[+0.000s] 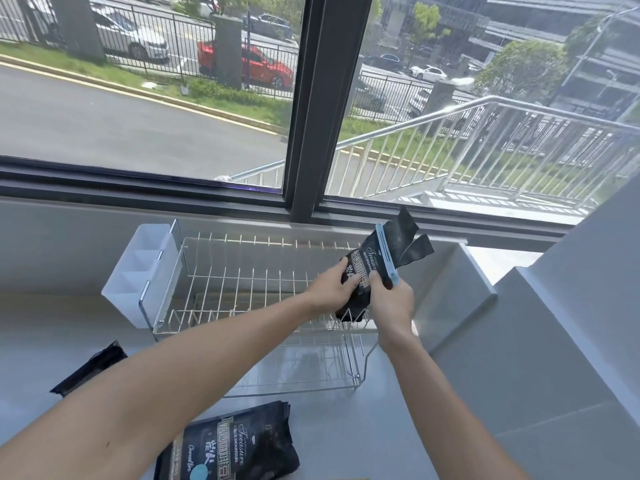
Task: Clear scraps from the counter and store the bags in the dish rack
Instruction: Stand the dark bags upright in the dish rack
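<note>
Both hands, left and right, grip a clipped black bag over the dish rack on the grey counter by the window

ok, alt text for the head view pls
Both hands, left hand and right hand, hold a clipped black coffee bag over a wire dish rack below a window. Two more black bags lie on the grey counter.

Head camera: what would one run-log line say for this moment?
both hands: left hand, right hand grip clipped black bag | over dish rack | two bags on counter
</note>
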